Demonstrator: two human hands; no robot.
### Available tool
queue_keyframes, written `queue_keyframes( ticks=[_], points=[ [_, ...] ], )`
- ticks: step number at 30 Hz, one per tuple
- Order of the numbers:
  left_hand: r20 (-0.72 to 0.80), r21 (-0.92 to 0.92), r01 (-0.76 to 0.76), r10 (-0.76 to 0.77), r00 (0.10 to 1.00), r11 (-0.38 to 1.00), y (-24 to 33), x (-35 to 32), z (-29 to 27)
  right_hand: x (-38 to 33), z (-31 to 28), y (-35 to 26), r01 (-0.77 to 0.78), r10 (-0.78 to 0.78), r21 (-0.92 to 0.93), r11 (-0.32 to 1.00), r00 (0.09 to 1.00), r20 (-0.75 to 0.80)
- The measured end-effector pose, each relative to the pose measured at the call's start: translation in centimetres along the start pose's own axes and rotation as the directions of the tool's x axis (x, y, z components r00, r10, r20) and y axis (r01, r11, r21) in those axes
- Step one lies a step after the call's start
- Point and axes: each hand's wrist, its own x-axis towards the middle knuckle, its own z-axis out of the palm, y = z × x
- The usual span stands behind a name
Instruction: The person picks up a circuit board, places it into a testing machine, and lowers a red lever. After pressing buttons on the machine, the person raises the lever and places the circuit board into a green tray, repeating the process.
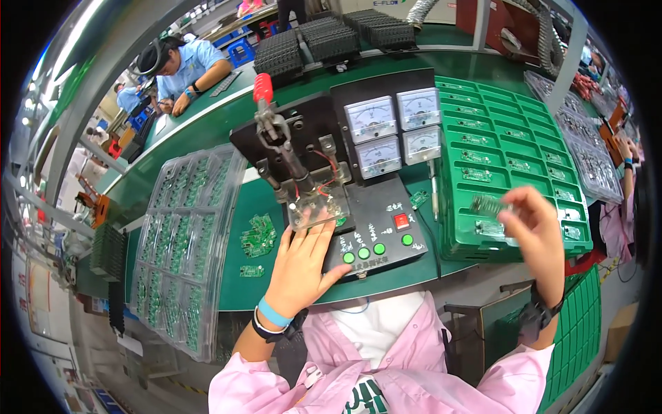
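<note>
My left hand [303, 265] lies flat with the fingers spread, fingertips pressing on the clear plate [318, 205] of the black test box [376, 228]. Just to the right of that hand, on the sloped front of the box, I see a row of green buttons [364, 253] and one red button [401, 221]. Above the fingertips stands a clamp lever with a red handle [263, 87], and red wires run down to the plate. Beyond it, further from me, four white dial meters [396, 131] face up.

My right hand [538, 231] is raised well to the right, thumb and fingers pinching a small green circuit board [486, 205]. The board is blurred, so I cannot make out detail on it. It hangs above the near edge of a green tray [510, 138] with many compartments, several of which hold similar boards.

To the left of my left hand, a few loose green boards [258, 238] lie on the green mat [238, 290], and beyond them sits a clear plastic tray [183, 241] filled with rows of boards. Far off at upper left, another person in a blue shirt [181, 65] leans on the bench.
</note>
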Motion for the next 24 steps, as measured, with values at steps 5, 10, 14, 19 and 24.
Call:
queue_keyframes(
  ticks=[5, 10, 14, 19, 24],
  points=[
    [0.043, 0.072, 0.118, -0.121, 0.992, 0.990, 3.4, -0.6, -1.2, 8.1, -6.7, 5.7, 0.050, -0.045, 0.012, 0.999, 0.958, -0.282],
    [0.161, -0.287, 0.183, -0.141, 0.977, 0.940, 1.7, 0.9, -8.2, 13.4, -11.8, 11.8, -0.113, 0.030, -0.255, 0.960, 0.951, -0.308],
    [-0.624, -0.044, 0.002, -0.029, 0.781, 0.999, -1.5, 7.1, -9.1, 14.3, -8.9, 11.5, -0.145, 0.020, -0.427, 0.892, 0.959, -0.284],
    [-0.550, -0.678, -0.149, -0.363, 0.752, 0.720, -2.5, 9.1, -9.4, 12.1, -3.0, 7.3, 0.387, -0.585, -0.599, 0.701, 0.792, -0.173],
    [-0.645, -0.089, -0.307, 0.180, 0.743, 0.948, -2.8, 3.2, -4.8, 4.3, 5.6, 0.5, 0.595, -0.610, -0.467, 0.654, 0.780, 0.139]
  ],
)
